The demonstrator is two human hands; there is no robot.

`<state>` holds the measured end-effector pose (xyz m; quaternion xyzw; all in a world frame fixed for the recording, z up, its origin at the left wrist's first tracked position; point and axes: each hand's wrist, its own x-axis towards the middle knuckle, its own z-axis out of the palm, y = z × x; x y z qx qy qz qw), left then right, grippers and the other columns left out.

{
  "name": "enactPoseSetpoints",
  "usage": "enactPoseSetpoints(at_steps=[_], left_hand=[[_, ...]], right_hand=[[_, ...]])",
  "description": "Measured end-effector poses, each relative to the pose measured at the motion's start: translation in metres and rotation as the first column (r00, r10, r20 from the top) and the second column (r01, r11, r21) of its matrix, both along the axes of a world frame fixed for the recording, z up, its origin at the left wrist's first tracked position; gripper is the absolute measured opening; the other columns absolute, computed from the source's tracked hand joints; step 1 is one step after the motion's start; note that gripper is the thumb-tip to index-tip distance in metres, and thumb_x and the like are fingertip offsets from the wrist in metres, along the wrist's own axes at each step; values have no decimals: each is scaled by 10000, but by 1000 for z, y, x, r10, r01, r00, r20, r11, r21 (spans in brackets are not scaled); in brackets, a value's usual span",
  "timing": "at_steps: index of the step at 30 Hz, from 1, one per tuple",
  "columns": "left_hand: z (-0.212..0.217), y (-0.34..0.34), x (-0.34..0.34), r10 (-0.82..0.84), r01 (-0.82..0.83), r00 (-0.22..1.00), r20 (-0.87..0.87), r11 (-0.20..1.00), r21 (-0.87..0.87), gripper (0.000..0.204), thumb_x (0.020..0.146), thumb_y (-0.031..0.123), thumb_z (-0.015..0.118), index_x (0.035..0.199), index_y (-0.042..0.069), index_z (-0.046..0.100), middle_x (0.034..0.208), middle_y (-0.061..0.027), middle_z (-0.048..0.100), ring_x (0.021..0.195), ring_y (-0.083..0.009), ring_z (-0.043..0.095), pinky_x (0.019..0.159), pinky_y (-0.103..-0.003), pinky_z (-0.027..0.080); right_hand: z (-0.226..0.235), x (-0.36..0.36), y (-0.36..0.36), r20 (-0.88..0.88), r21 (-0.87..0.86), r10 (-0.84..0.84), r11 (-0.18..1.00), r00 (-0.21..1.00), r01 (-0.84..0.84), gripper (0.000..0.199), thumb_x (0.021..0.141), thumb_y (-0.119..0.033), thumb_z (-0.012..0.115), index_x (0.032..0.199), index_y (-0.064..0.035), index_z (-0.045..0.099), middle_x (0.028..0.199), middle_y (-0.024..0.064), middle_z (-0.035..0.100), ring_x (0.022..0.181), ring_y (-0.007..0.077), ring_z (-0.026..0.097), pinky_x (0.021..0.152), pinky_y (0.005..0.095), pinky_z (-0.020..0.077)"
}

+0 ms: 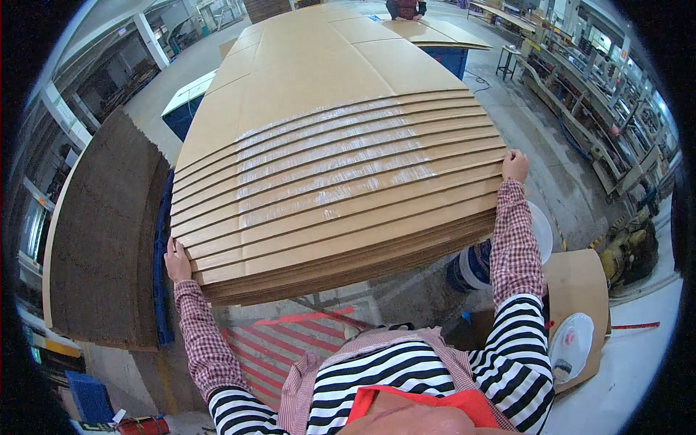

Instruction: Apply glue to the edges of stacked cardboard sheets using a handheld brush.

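Note:
Before me lies a long stack of brown cardboard sheets (348, 225), fanned so that their near edges form a row of narrow steps. Whitish, glossy streaks (326, 163) run across the middle of several steps. My left hand (177, 262) grips the stack's left edge near the front corner, its fingers bent at the sheet edges. On the opposite side, farther up, my right hand (515, 167) is closed round the right edge. Parts of the fingers of both hands are hidden by the sheets.
A tall stack of dark-edged boards (105, 239) stands at the left. Buckets (540, 228) sit beyond my right forearm, near a white dish (573, 344) with a brush (562, 372) on cardboard. Red stripes (290, 351) mark the floor. Another person (406, 9) stands at the far end.

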<state>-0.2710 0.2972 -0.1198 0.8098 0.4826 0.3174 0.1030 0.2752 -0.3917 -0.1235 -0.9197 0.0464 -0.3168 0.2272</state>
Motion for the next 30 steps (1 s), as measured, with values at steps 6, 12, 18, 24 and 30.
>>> enactPoseSetpoints(at_steps=[6, 12, 18, 24, 30], left_hand=[[-1, 0, 2, 5, -5, 1000, -10, 1000, 15, 425, 899, 401, 428, 1263, 186, 473, 1104, -228, 534, 1024, -373, 505, 843, -444, 421], [-2, 1, 1, -5, 5, 1000, -4, 1000, 3, 438, 902, 401, 418, 1267, 163, 469, 1113, -222, 536, 1037, -368, 501, 866, -439, 408], [-2, 0, 2, -16, 16, 1000, 7, 1000, 26, 439, 904, 406, 412, 1264, 163, 474, 1125, -212, 531, 1034, -357, 503, 867, -428, 406], [2, -2, 2, 10, -10, 1000, -1, 1000, 6, 437, 901, 414, 417, 1264, 177, 476, 1093, -209, 540, 1010, -355, 512, 843, -420, 414], [1, -3, 4, 12, -12, 1000, -3, 1000, -14, 434, 902, 410, 418, 1267, 183, 471, 1085, -206, 543, 1028, -356, 504, 861, -423, 409]], right_hand=[[-1, -1, 2, 4, 41, -17, 999, 1000, 16, 172, 802, -184, 542, 860, -61, 647, 900, 169, 583, 911, 322, 537, 814, 411, 430], [4, -6, 3, -2, 44, -10, 999, 1000, 10, 180, 807, -204, 535, 841, -61, 639, 890, 162, 587, 929, 316, 519, 839, 412, 410], [4, -6, 3, 24, 39, -8, 999, 1000, 7, 193, 799, -212, 538, 847, -58, 643, 876, 161, 601, 924, 314, 526, 839, 413, 412], [6, -8, 4, 0, 30, -5, 1000, 1000, 5, 200, 792, -217, 546, 861, -58, 646, 893, 157, 610, 911, 325, 538, 829, 420, 424], [3, -5, 1, 27, 42, -13, 999, 1000, 11, 204, 797, -216, 543, 861, -48, 640, 904, 172, 600, 931, 324, 531, 831, 424, 422]])
